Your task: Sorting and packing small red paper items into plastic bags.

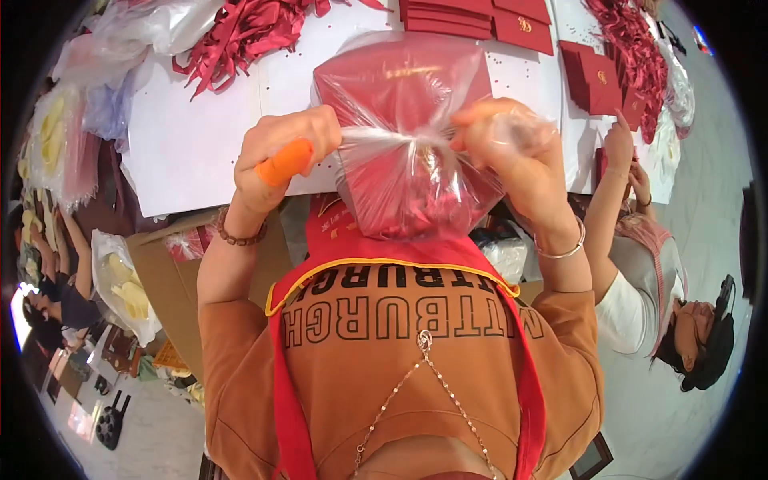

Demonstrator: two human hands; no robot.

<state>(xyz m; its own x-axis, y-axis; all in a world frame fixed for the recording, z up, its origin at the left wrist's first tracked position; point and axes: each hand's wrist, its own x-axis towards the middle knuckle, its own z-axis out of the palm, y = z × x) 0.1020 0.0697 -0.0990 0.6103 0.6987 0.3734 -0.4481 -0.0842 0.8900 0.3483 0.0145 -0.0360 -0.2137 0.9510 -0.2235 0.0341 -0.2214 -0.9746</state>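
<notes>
While red ribbons (244, 44) lie heaped toward the left of the white bench (192, 144), the left hand (284, 148), wearing an orange cover (285, 162), has its fingers curled around one twisted end of a clear plastic bag (392, 188). With red contents, the bag is at the bench's near edge, its plastic gathered on top. Beside it, the right hand (512, 148), partly blurred, pinches the opposite end between its fingers. Farther right, a co-worker's hand (618, 148) is near red folders (592, 78).

On your brown shirt (392, 400) stand two rows of black capital letters (364, 318), your red apron (416, 250) carries small marks (332, 226) too unclear to read, and gold emblems (525, 25) sit on the red folders (588, 68).
</notes>
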